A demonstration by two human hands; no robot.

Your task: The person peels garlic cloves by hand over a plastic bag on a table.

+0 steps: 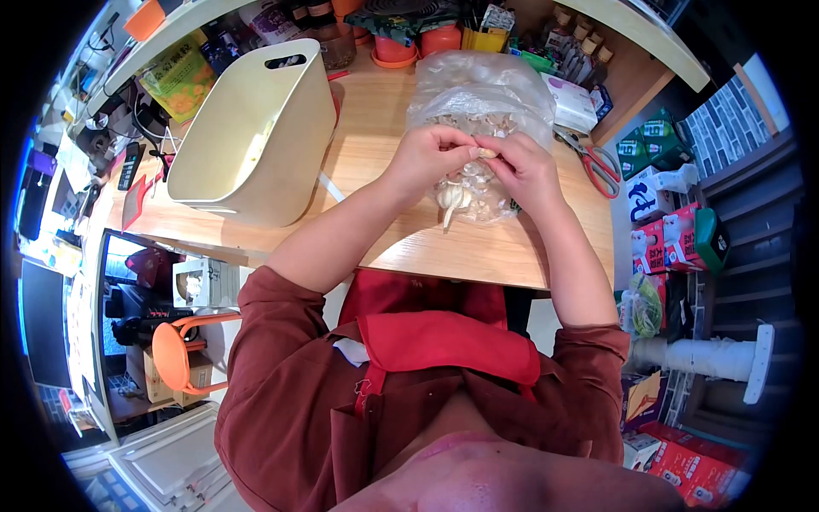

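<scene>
My left hand [433, 158] and my right hand [522, 166] meet over a clear plastic bag [482, 72] on the wooden desk. Both sets of fingertips pinch a small pale garlic clove [487, 154] between them. Just below the hands, a whole garlic bulb [453, 196] lies on the plastic with its stem toward me. Papery skins and other garlic pieces show through the bag around it, partly hidden by my hands.
A tall cream bin [294, 145] stands left of my left forearm, with some pale bits inside. Red-handled scissors [597, 166] lie right of the bag. Orange pots [394, 53] and small corked bottles [589, 47] line the back of the desk [452, 256].
</scene>
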